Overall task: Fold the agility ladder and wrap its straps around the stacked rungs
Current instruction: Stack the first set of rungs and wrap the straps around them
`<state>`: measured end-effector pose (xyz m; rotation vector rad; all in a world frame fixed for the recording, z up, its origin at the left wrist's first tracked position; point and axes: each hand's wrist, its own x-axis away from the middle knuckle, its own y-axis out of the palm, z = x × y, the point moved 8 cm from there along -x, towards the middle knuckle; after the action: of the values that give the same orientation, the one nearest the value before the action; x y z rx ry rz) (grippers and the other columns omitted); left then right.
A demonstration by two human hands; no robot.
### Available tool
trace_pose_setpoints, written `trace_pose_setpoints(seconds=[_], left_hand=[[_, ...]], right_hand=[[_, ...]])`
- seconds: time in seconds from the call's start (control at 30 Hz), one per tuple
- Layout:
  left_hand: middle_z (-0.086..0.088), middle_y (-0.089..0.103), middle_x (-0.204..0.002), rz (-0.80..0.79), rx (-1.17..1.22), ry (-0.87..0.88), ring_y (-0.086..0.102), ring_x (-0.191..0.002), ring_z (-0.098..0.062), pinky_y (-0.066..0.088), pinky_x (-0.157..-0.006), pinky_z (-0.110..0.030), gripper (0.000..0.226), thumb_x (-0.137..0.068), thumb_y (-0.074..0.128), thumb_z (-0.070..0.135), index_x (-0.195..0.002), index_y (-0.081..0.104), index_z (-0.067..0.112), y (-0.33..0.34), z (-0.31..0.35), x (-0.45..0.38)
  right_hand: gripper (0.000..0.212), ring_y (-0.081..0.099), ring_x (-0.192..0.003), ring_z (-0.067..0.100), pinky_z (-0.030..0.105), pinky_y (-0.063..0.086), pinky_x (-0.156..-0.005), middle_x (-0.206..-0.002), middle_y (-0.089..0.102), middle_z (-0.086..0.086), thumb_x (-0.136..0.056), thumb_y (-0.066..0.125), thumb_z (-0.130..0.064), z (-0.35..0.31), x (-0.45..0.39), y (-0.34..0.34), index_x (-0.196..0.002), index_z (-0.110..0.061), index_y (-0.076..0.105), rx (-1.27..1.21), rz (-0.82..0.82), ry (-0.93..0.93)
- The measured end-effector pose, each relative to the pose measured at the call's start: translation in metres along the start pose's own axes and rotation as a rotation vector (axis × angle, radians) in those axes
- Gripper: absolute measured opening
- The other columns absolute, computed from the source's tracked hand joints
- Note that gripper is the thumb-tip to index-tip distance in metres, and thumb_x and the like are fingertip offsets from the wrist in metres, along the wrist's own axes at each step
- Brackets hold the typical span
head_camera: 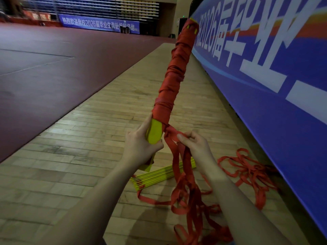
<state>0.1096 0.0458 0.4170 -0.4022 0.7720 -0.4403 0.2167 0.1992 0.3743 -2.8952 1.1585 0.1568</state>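
A stack of yellow rungs (pixel 154 132) stands tilted up and away from me, most of its length wound in red strap (pixel 174 80). My left hand (pixel 139 144) grips the bare yellow lower end of the stack. My right hand (pixel 192 144) pinches the loose red straps (pixel 184 167) just right of the stack, where they leave the wrapping. The loose straps hang down to the floor in a tangled heap.
A second stack of yellow rungs (pixel 159 174) lies on the wooden floor (pixel 88 156) below my hands, with more red strap (pixel 247 167) spread to its right. A blue banner wall (pixel 265 85) runs along the right. Dark red court flooring (pixel 53 68) lies to the left.
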Motion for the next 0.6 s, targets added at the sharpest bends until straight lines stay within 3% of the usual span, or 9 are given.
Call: trace_pose_setpoints(seconds=[0.1,0.2,0.37,0.47,0.6], left_hand=[[0.003,0.061,-0.079,-0.023,0.031,-0.008,0.056,-0.069,-0.014,0.051,-0.067,-0.04,0.094,-0.058,0.06,0.052,-0.145,0.033,0.033,0.001,-0.004,0.001],[0.002,0.062,-0.079,-0.026,0.065,0.0,0.058,-0.068,-0.012,0.051,-0.063,-0.033,0.093,-0.059,0.063,0.051,-0.145,0.031,0.036,0.001,-0.002,0.001],[0.007,0.062,-0.085,-0.031,0.123,0.034,0.058,-0.074,-0.003,0.049,-0.067,-0.02,0.09,-0.066,0.074,0.039,-0.144,0.029,0.042,0.001,0.006,0.002],[0.014,0.059,-0.085,-0.013,0.122,0.064,0.055,-0.08,0.002,0.043,-0.064,-0.009,0.091,-0.066,0.078,0.033,-0.141,0.028,0.045,-0.001,0.013,0.002],[0.02,0.056,-0.087,0.003,0.144,0.067,0.053,-0.08,0.01,0.04,-0.064,-0.004,0.091,-0.068,0.081,0.02,-0.139,0.028,0.043,-0.004,0.015,0.001]], right_hand=[[0.012,0.066,-0.063,0.015,0.025,0.049,-0.061,-0.071,0.07,0.005,-0.091,0.06,-0.011,0.003,0.001,-0.001,-0.08,-0.013,0.057,-0.121,0.002,0.036],[0.01,0.07,-0.07,0.028,0.031,0.05,-0.064,-0.076,0.071,0.011,-0.093,0.056,-0.016,0.006,-0.001,-0.004,-0.083,-0.014,0.056,-0.103,0.046,0.067],[0.017,0.05,-0.071,0.023,0.031,0.039,-0.061,-0.072,0.053,0.011,-0.091,0.051,-0.01,0.004,-0.008,-0.021,-0.074,-0.014,0.049,-0.05,0.339,0.002],[0.019,0.053,-0.065,0.02,0.031,0.042,-0.06,-0.069,0.058,0.006,-0.09,0.049,-0.007,0.005,-0.006,-0.029,-0.074,-0.017,0.051,-0.181,0.454,0.009],[0.013,0.053,-0.06,0.012,0.027,0.044,-0.062,-0.071,0.059,0.002,-0.096,0.046,-0.01,0.003,-0.004,-0.039,-0.084,-0.013,0.049,-0.195,0.574,-0.023]])
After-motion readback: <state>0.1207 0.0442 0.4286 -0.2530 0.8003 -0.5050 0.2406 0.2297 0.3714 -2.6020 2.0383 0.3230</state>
